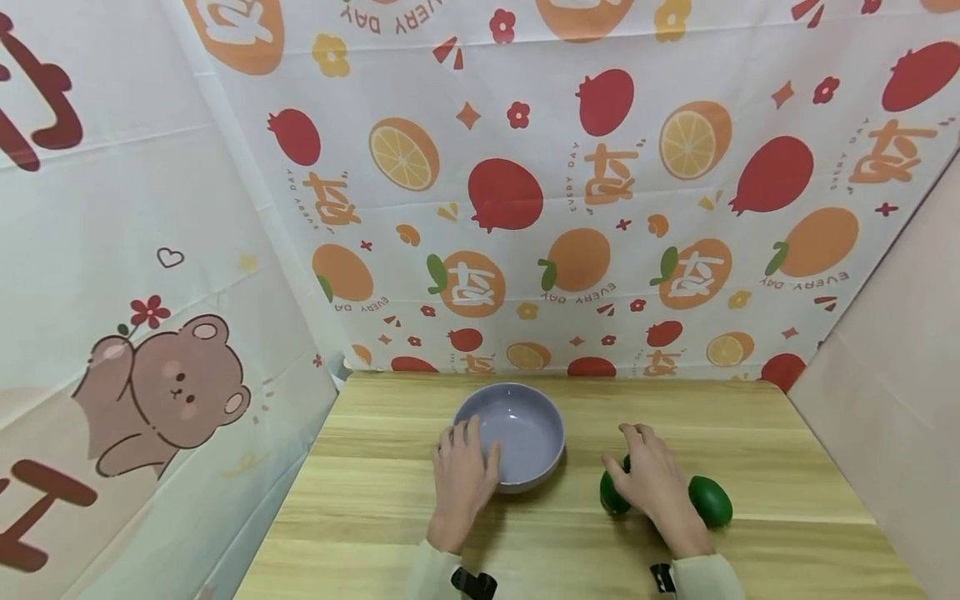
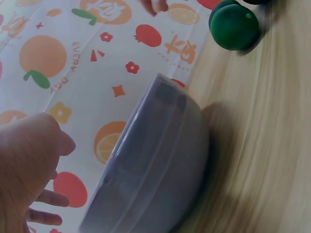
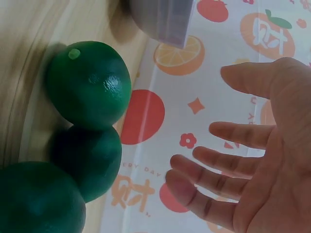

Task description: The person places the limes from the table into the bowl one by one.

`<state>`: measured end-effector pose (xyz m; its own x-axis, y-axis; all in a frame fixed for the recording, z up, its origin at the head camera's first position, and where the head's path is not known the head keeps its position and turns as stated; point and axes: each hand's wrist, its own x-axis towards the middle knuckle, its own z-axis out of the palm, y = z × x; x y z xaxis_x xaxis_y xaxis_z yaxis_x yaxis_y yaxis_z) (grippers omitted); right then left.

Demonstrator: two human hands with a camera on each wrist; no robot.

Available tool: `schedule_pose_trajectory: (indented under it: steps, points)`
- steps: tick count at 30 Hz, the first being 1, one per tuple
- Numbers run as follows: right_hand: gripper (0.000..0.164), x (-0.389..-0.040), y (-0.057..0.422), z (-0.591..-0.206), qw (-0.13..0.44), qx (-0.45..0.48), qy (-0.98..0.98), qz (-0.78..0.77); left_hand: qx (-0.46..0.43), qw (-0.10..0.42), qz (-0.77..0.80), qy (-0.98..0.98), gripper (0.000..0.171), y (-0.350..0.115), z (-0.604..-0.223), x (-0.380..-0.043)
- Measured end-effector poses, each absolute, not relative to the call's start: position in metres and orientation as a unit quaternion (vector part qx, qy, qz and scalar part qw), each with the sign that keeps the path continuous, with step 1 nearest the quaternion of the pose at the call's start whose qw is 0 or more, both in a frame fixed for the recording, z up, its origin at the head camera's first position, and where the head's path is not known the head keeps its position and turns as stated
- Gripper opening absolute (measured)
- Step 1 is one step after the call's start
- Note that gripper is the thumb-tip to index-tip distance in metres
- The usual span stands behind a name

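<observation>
A lavender bowl [image 1: 525,433] sits upright on the table with nothing in it. My left hand [image 1: 461,467] is over its left side, fingers spread; in the left wrist view the thumb stands apart from the bowl's rim [image 2: 131,126]. To the right, my right hand [image 1: 652,475] hovers over dark green limes, fingers apart and holding nothing. One lime [image 1: 615,492] peeks out left of this hand, and another lime [image 1: 710,502] lies to its right. The right wrist view shows three limes close together: one lime [image 3: 90,85], a darker middle lime [image 3: 90,160] and a nearer lime [image 3: 39,199].
The light wood table [image 1: 360,500] ends at a fruit-print cloth [image 1: 420,233] hanging behind it. A pale cloth with a bear print [image 1: 176,387] hangs on the left, and a plain pale wall [image 1: 892,367] bounds the right side.
</observation>
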<state>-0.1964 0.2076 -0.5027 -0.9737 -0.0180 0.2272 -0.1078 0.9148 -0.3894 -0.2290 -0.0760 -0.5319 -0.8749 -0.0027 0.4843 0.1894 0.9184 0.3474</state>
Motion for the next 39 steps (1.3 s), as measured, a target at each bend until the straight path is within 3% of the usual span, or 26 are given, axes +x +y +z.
schedule_pose_trajectory:
  steps: [14,22,39]
  points:
    - [0.059,-0.200,0.194,-0.516,0.038,0.013,-0.983,0.180,0.009,0.178,-0.224,-0.958,0.053,-0.091,-0.528,-0.239]
    - [0.060,-0.203,0.190,-0.521,-0.001,0.005,-0.982,0.188,0.022,0.188,-0.233,-0.954,0.053,-0.099,-0.533,-0.244]
    - [0.057,-0.209,0.189,-0.538,-0.019,0.010,-0.978,0.209,0.036,0.185,-0.244,-0.951,0.053,-0.101,-0.539,-0.250]
